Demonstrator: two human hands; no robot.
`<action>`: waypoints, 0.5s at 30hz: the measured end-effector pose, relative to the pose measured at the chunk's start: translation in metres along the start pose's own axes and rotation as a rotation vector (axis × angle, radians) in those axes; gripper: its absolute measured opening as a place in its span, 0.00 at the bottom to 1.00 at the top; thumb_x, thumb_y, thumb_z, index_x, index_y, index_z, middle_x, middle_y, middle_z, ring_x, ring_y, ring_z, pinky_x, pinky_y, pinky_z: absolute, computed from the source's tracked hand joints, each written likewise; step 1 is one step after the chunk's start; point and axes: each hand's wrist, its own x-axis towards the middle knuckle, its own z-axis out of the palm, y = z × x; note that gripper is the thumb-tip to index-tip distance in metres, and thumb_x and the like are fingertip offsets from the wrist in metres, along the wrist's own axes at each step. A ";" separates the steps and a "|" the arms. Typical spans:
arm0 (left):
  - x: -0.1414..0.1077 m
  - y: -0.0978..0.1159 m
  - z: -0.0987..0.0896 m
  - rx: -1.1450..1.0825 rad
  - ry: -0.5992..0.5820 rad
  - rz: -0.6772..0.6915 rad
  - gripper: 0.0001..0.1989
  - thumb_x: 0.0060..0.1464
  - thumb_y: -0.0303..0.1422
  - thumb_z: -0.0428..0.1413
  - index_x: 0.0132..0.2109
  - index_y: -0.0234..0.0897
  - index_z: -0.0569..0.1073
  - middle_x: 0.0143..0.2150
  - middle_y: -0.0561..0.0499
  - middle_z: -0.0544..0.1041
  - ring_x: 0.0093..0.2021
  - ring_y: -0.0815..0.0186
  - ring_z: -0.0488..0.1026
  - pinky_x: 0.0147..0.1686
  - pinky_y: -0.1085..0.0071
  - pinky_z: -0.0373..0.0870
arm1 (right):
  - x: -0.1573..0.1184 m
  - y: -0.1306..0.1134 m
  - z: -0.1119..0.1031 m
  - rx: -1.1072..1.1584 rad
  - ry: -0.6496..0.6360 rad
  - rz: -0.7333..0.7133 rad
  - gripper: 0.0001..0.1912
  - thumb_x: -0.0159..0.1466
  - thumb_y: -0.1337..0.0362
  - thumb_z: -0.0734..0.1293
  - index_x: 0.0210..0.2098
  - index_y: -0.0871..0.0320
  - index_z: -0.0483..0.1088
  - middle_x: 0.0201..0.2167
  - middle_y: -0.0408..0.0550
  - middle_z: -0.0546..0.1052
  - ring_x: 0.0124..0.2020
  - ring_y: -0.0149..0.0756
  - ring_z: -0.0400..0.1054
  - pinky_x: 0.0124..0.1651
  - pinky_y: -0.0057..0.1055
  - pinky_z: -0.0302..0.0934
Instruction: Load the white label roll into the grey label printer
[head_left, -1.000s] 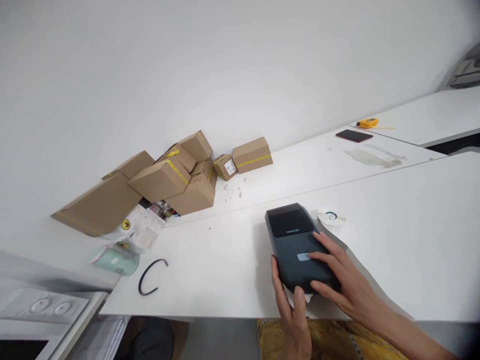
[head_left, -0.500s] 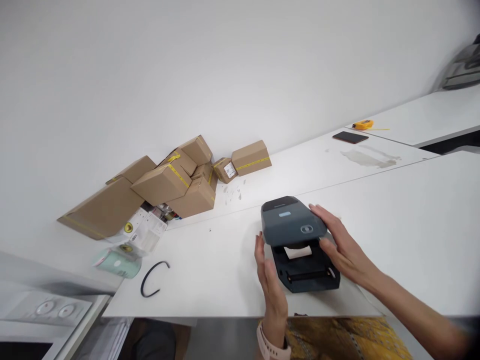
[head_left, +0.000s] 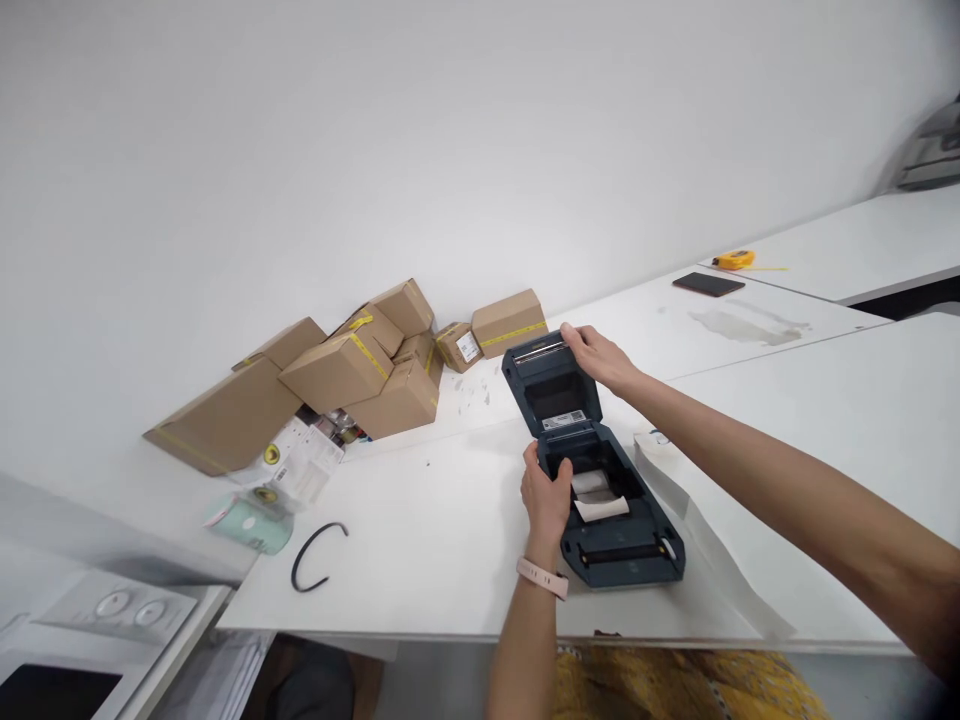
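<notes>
A dark blue-grey label printer point(head_left: 654, 535) stands on the white table with its lid point(head_left: 517, 375) swung far back. Inside the bay lies white label paper point(head_left: 602, 510), its loose end curling forward. My left hand point(head_left: 546, 498) is closed round the left side wall of the printer, thumb over the inner edge. At the lid's raised edge, my right hand point(head_left: 596, 357) grips the corner with fingers and thumb. A long white paper strip point(head_left: 716, 560) runs along the printer's right side to the table's front.
Several cardboard boxes point(head_left: 337, 370) are piled against the wall at left. A black curved band point(head_left: 300, 560) and a mint-green packet point(head_left: 251, 525) lie nearer. Toward the back right are a black phone-like slab point(head_left: 709, 285) and a yellow tape measure point(head_left: 735, 260).
The printer lid has gone from partly raised to wide open, carried back by my right hand. My left hand has moved from flat beside the printer to gripping its side wall.
</notes>
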 end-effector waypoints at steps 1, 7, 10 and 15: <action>0.000 -0.002 0.002 0.005 0.008 0.006 0.30 0.56 0.40 0.61 0.63 0.41 0.65 0.62 0.41 0.76 0.61 0.53 0.73 0.59 0.61 0.67 | 0.004 0.000 0.002 0.010 0.005 0.001 0.42 0.66 0.31 0.47 0.56 0.56 0.69 0.56 0.63 0.77 0.57 0.61 0.69 0.57 0.54 0.61; -0.001 -0.014 0.006 0.019 0.027 0.063 0.31 0.58 0.40 0.59 0.66 0.43 0.62 0.63 0.44 0.75 0.62 0.55 0.72 0.61 0.61 0.66 | -0.019 0.009 -0.003 0.068 0.034 -0.066 0.39 0.68 0.35 0.51 0.67 0.54 0.58 0.61 0.59 0.73 0.58 0.56 0.69 0.59 0.50 0.62; -0.002 -0.013 0.006 0.030 0.035 0.067 0.31 0.59 0.40 0.58 0.67 0.43 0.61 0.63 0.43 0.75 0.63 0.55 0.71 0.61 0.61 0.66 | -0.050 0.023 -0.009 0.148 0.325 -0.229 0.27 0.70 0.43 0.56 0.57 0.54 0.67 0.53 0.56 0.77 0.49 0.48 0.73 0.52 0.43 0.66; -0.002 -0.008 0.004 0.112 0.011 0.074 0.32 0.61 0.39 0.55 0.69 0.43 0.57 0.63 0.44 0.75 0.63 0.54 0.72 0.60 0.60 0.66 | -0.085 0.063 0.005 -0.225 0.079 -0.617 0.19 0.74 0.57 0.53 0.35 0.54 0.72 0.34 0.48 0.80 0.36 0.38 0.73 0.41 0.34 0.64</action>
